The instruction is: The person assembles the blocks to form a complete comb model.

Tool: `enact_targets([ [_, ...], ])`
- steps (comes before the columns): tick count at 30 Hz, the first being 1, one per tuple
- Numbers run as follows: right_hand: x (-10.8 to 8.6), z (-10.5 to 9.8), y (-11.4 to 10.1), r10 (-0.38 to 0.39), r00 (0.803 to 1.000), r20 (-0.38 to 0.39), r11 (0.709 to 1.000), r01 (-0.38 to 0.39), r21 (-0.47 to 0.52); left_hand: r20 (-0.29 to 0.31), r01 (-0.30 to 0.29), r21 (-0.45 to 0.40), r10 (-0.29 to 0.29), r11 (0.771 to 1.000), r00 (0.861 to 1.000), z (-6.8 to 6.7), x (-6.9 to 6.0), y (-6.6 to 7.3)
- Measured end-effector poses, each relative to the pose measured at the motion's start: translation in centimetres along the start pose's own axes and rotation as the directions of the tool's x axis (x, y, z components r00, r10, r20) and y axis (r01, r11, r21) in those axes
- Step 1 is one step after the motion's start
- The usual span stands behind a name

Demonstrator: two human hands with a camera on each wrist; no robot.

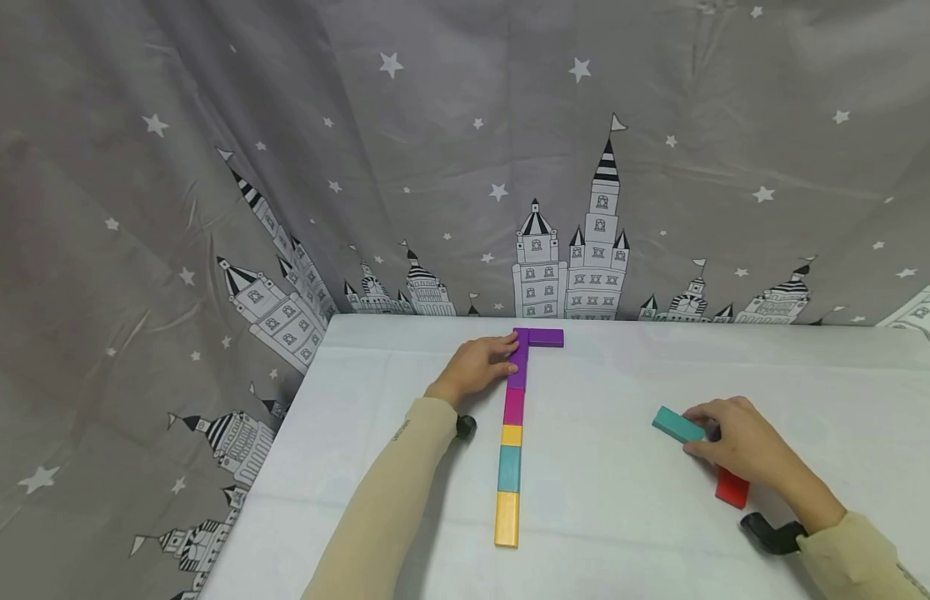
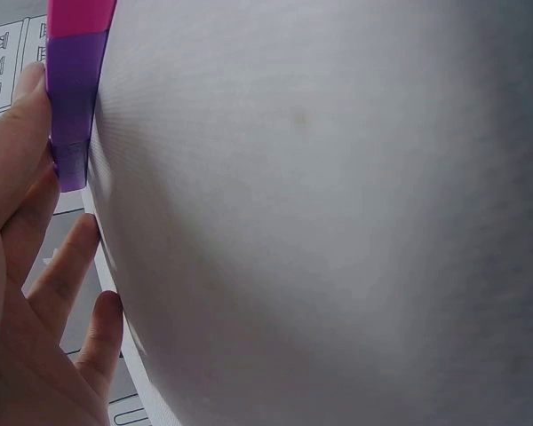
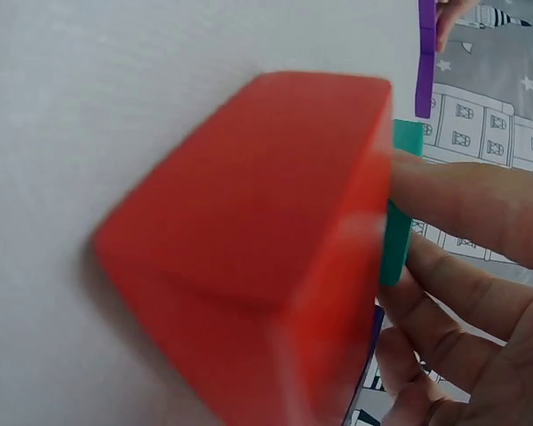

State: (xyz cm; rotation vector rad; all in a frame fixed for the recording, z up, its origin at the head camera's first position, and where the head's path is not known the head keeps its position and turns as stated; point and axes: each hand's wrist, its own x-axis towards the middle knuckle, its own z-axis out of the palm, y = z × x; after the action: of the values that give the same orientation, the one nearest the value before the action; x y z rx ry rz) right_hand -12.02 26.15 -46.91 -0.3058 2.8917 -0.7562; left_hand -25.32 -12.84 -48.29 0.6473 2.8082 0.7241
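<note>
A column of blocks has yellow (image 1: 507, 520), teal (image 1: 509, 469), small yellow (image 1: 512, 436), magenta (image 1: 513, 407) and purple (image 1: 517, 372) pieces; another purple block (image 1: 546, 338) extends right from its top. My left hand (image 1: 476, 367) touches the left side of the column's purple top, its other fingers spread in the left wrist view. At the right, my right hand (image 1: 742, 442) pinches a teal block (image 1: 677, 424) between thumb and fingers. A red block (image 1: 732, 488) lies below that hand, large in the right wrist view (image 3: 249, 204). A dark purple piece (image 1: 712, 430) is partly hidden by the fingers.
The white-covered table (image 1: 600, 517) ends at a grey curtain (image 1: 435, 125) printed with castles and stars. Black straps show at both wrists. White table surface lies between the column and my right hand.
</note>
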Motion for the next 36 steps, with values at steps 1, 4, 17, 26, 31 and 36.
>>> enact_targets([
  [1, 0.0, 0.0, 0.0, -0.003, 1.000, -0.006, 1.000, 0.003, -0.001, 0.000, 0.001, 0.002, -0.001, 1.000, 1.000, 0.0, 0.0, 0.0],
  [4, 0.2, -0.2, -0.1, -0.027, 0.999, -0.030, 1.000, 0.027, 0.002, 0.000, 0.000, 0.006, 0.000, 1.000, 1.000, -0.1, -0.1, 0.0],
  [17, 1.0, -0.7, -1.2, -0.085, 0.991, -0.104, 0.996, 0.089, 0.031, -0.005, -0.012, 0.009, 0.012, 1.000, 1.000, -0.1, -0.1, 0.0],
  [26, 2.2, -0.5, -2.0, -0.149, 0.975, -0.163, 0.986, 0.159, 0.049, -0.010, -0.014, -0.015, 0.014, 1.000, 1.000, 0.3, 0.1, -0.2],
  [31, 3.1, -0.3, -2.7, -0.180, 0.965, -0.189, 0.979, 0.195, 0.065, -0.007, -0.018, -0.006, 0.018, 1.000, 1.000, 0.3, 0.1, -0.2],
  [36, 4.1, -0.1, -3.4, -0.204, 0.959, -0.198, 0.972, 0.223, 0.076, -0.008, -0.014, -0.003, 0.014, 1.000, 1.000, 0.2, 0.1, -0.3],
])
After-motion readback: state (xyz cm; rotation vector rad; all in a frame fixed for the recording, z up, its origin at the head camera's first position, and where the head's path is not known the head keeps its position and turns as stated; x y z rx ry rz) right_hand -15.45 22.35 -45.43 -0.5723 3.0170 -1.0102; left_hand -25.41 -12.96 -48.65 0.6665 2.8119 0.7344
